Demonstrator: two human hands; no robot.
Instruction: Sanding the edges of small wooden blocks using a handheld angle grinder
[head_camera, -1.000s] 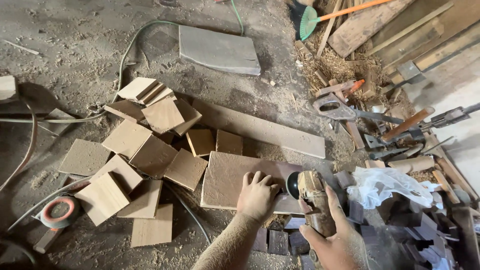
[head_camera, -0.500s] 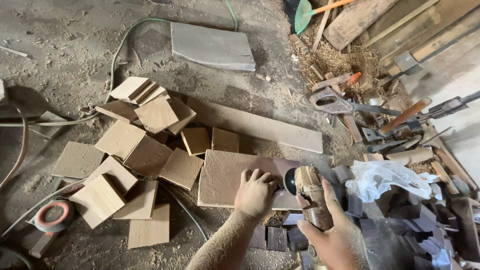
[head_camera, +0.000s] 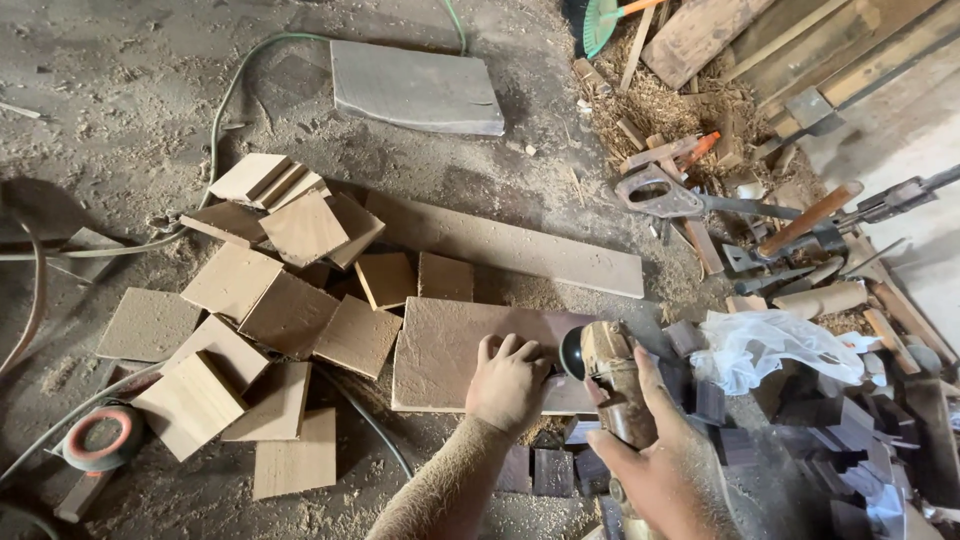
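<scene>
The person's left hand (head_camera: 507, 380) lay flat on a dusty wooden board (head_camera: 450, 350), fingers spread, pressing it down against the sawdust-covered floor (head_camera: 130, 90); that grip held nothing, it only pinned the board. The right hand (head_camera: 665, 475) was wrapped tight round the body of an angle grinder (head_camera: 610, 375), whose dark disc met the board's right end just beside the left knuckles. The board lay in front of the person, near a scatter of square wooden tiles (head_camera: 290, 300) to its left and a long plank (head_camera: 510, 245) behind it. Dark wood blocks (head_camera: 555, 470) sat under its near edge.

To my eye the grinding or sanding of that right end was in hand. The next move would call for a steady sweep of the disc along the surface, with the pinning hand kept well clear of it. A white plastic bag (head_camera: 770, 345) and a handsaw (head_camera: 690, 200) lay off to the right.
</scene>
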